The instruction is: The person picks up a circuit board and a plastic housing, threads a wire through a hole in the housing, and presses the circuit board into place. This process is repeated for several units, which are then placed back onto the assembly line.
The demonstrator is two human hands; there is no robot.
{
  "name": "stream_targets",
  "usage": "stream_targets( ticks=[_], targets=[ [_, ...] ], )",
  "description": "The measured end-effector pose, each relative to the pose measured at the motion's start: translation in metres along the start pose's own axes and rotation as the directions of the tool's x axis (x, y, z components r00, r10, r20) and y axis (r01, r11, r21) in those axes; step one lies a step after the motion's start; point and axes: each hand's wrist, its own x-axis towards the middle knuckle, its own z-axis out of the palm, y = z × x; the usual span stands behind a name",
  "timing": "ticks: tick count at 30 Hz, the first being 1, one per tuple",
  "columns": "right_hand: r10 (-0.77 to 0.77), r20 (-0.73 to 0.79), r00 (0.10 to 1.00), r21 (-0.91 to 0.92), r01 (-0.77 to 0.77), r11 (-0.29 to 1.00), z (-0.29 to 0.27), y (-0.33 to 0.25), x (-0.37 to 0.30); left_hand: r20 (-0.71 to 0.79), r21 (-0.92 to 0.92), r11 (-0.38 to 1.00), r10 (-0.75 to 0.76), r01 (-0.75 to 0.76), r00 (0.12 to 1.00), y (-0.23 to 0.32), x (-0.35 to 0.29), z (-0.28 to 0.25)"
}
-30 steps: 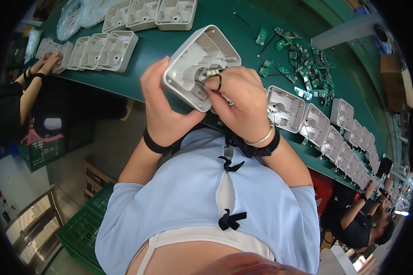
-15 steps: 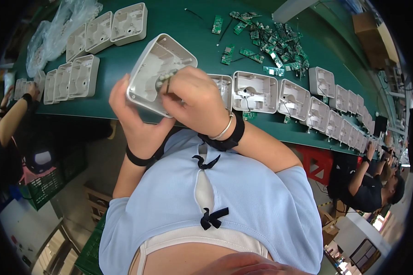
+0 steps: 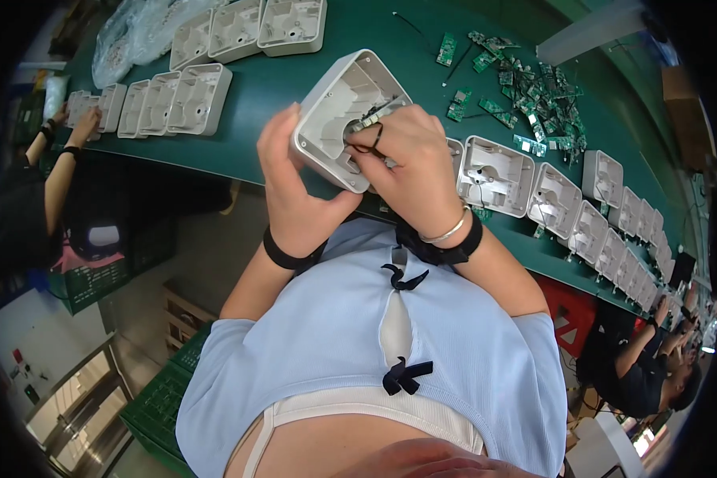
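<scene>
A white square plastic housing is tilted above the near edge of the green table, its open side facing up toward me. My left hand is closed around its left wall and lower corner. Inside it, the fingers of my right hand pinch a small circuit board, seen nearly edge-on beside a round recess. A thin black cable loops out by those fingers. The right fingertips and part of the board are hidden in the housing.
Loose green circuit boards with black cables lie piled at the back right. Similar white housings line the table's right side, others the left. A clear plastic bag lies far left. Co-workers' hands are at both ends.
The scene has shifted rightward in the picture as the head turned. My hands keep the housing and board, and the board's angle has changed; more of the black cable loop shows by my right fingers.
</scene>
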Motion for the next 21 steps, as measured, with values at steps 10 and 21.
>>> stream_targets(
  ticks=[10,21],
  targets=[
    [-0.105,-0.042,0.994,-0.105,0.1,0.989,-0.025,0.009,0.013,0.055,-0.011,1.0,-0.006,0.006,0.998,-0.002,-0.004,-0.011],
    [0.068,0.24,0.968,0.178,-0.113,0.978,-0.048,0.012,0.011,0.096,-0.052,0.98,-0.186,0.191,0.978,-0.008,-0.005,-0.034]
  ],
)
